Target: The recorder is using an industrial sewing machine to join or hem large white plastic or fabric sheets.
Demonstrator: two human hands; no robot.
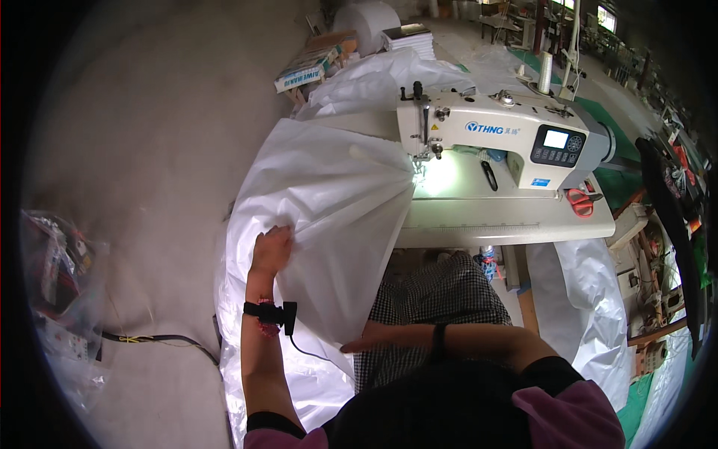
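A large white plastic-like sheet spreads over the left of the sewing machine's table and hangs toward my lap. Its creases fan out from beneath the needle area of the white sewing machine, where a lamp glows. On the left part of the sheet, my left hand is closed, gripping a bunched fold. My right hand is at the sheet's near edge, above my checkered garment; some of its fingers are hidden, so its grip is unclear.
Red-handled scissors and a small black tool lie on the machine table. A white thread cone stands behind the machine. Boxes and a big white roll are at the back. A dark cable crosses the floor.
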